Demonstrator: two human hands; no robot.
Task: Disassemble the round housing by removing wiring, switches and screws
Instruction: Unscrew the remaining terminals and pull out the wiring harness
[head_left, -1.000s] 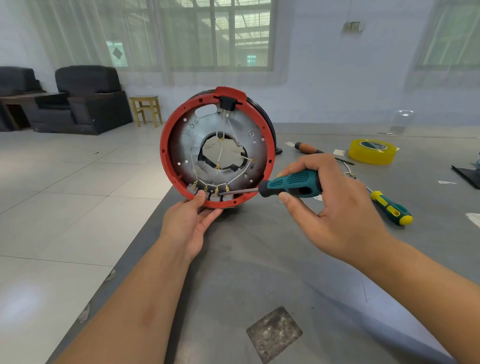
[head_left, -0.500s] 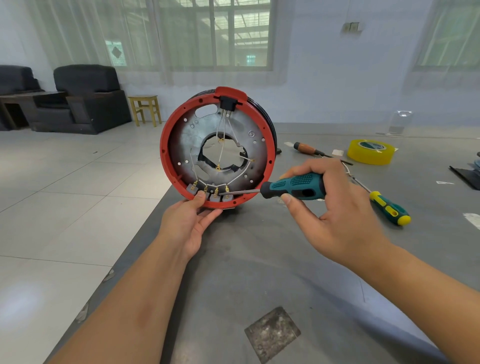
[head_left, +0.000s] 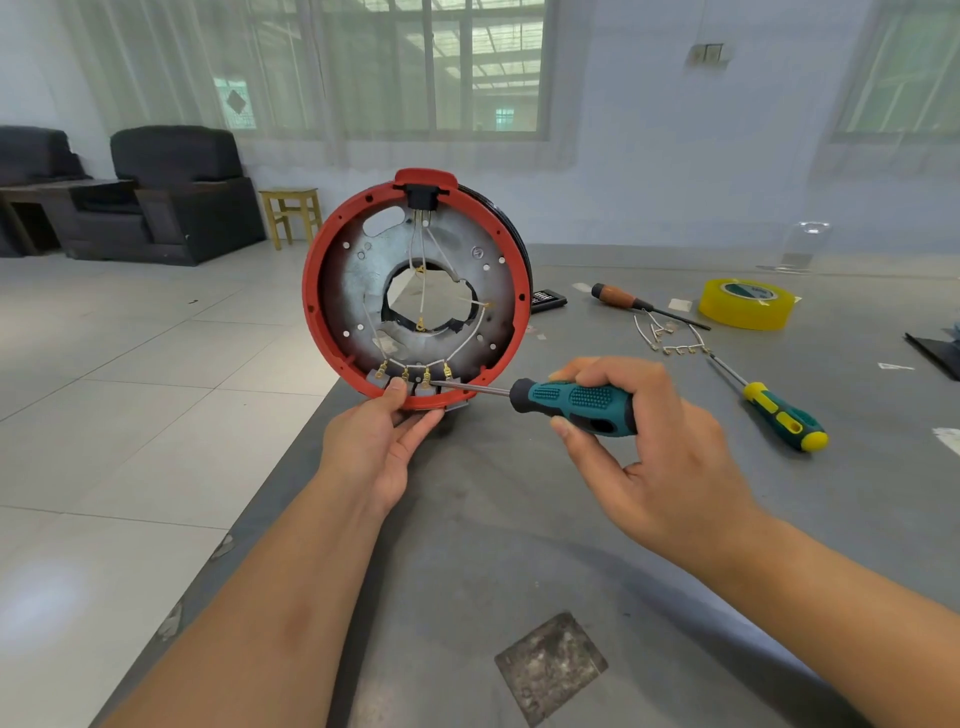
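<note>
Round housing, red rim, standing on edge at the near-left corner of the grey bench, open face toward the viewer; grey metal plate inside with a ragged central hole. White wiring runs from a black block at the top of the rim down to a row of brass terminals along the bottom; the grey switches under them are partly covered by a thumb, and their number is hard to make out. A black part behind the rim shows only as a sliver on the right. Left hand grips the bottom of the rim, thumb inside, fingers underneath. Right hand holds the teal screwdriver by its handle, shaft level, tip at the terminal row; whether it sits in a screw cannot be told. Further right on the bench: a loose bundle of removed wires, a green-and-yellow screwdriver, a wooden-handled screwdriver, a roll of yellow tape, a small black box half hidden by the housing, a clear object at the far edge too faint to identify, and a dark item cut off at the right border. A rough square patch marks the near surface. The bench edge runs diagonally just left of the housing, with tiled floor beyond; open bench lies between the arms. Dark armchairs and a yellow stool stand by the far wall.
</note>
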